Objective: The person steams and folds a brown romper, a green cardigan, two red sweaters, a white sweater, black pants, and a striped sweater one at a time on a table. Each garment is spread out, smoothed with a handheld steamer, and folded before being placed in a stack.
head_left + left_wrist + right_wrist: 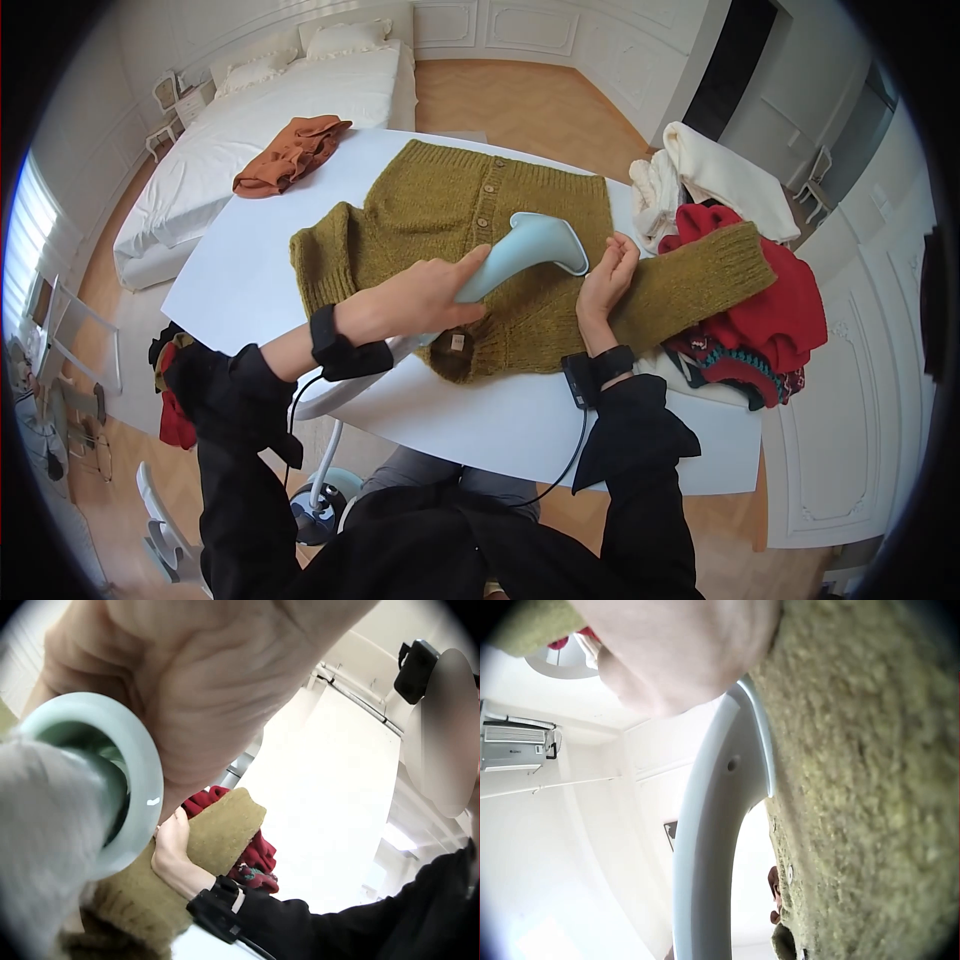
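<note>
Brown cloth (292, 157): on the desk (225, 235), at its far left edge.
Hose (345, 397): runs down from the steamer; if it snags, it could tug the steamer off line.
Left grip (420, 297): fingers wrapped round the steamer's handle.
Sweater (420, 200): spread on the desk, buttons up, neck toward the person. A hot steamer left too long on one spot could mark the wool.
Steamer (525, 255): over the sweater's front; I can't tell if it touches.
Right grip (608, 280): fingers bent, just beside the steamer's head; I can't tell if they pinch wool. Heat could burn them if the steamer slides right.
Sleeve (690, 285): lies across the red clothes (795, 305); a hard pull could drag them.
</note>
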The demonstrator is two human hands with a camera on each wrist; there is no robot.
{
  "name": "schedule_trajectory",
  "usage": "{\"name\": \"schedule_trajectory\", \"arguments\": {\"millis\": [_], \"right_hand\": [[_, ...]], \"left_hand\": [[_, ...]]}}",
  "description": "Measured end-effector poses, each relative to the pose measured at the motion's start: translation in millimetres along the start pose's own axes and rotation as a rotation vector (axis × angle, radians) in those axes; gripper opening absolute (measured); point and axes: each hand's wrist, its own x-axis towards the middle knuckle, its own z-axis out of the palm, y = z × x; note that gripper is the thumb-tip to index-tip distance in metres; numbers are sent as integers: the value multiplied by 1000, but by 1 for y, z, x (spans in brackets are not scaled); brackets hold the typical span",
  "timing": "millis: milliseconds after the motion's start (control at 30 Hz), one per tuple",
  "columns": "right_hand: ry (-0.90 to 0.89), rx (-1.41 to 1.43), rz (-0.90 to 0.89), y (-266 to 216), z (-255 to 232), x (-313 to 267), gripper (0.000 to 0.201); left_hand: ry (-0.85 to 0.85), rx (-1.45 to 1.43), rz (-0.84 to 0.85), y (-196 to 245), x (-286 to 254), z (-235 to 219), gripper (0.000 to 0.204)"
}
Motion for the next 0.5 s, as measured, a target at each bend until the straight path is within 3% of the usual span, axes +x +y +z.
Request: {"name": "schedule_trajectory", "arguments": {"millis": [500], "right_hand": [[-23,57,37,5,1,0,22]], "left_hand": [[96,60,34,-8,112,22,77]]}}
